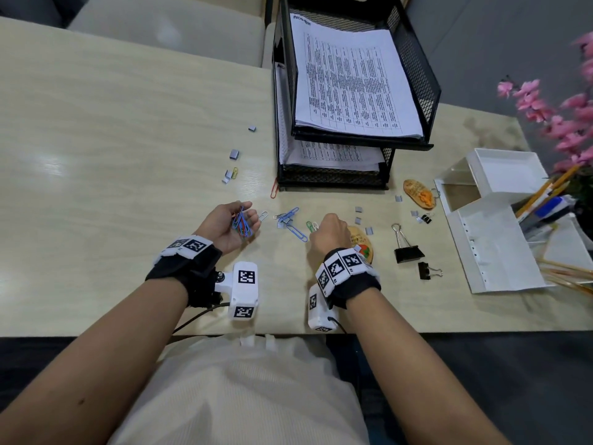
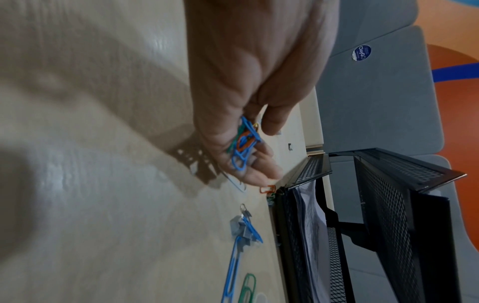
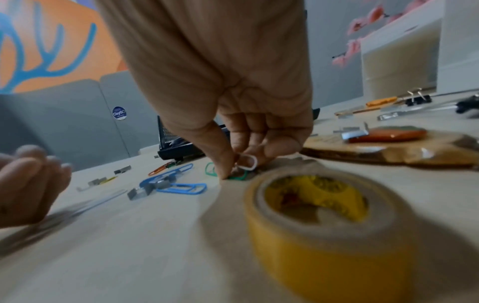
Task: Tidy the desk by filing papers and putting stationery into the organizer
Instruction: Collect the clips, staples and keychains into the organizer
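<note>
Head view shows the right hand (image 1: 329,231) pinching a white paper clip (image 3: 247,162) and a green paper clip (image 3: 237,176) off the desk (image 1: 112,139), thumb and forefinger curled. They look light, springy and slick, best nipped at a raised loop. At nine o'clock the left hand (image 1: 229,224) cups a bundle of coloured clips (image 1: 242,223). A round sticker (image 3: 119,113) reads roughly "ClayGO".
</note>
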Action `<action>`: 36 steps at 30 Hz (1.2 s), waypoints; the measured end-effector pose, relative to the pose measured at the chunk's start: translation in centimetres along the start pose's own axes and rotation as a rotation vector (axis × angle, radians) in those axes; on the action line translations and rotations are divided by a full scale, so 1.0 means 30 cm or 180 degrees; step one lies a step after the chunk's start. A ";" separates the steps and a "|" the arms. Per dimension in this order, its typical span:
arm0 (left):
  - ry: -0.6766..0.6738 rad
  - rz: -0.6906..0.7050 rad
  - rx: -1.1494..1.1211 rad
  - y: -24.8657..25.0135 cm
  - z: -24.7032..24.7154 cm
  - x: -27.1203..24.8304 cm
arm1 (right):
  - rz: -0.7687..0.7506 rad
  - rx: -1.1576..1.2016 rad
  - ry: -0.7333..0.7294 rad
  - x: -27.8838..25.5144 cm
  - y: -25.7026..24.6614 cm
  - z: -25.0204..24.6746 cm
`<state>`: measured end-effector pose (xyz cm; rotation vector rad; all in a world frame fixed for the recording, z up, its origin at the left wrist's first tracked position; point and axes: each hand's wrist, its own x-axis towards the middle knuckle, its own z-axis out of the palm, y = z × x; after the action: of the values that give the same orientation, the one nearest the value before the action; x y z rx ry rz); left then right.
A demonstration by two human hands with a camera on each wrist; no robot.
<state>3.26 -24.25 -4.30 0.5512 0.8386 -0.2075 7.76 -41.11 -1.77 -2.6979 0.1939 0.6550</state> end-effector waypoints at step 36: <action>0.0665 0.0610 0.2793 0.093 0.139 0.174 | 0.0791 0.2836 0.1102 0.246 -0.024 0.025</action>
<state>10.47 -23.95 -4.91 1.4891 0.8695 -0.3460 14.12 -40.50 -5.63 -1.8989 0.7242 0.0893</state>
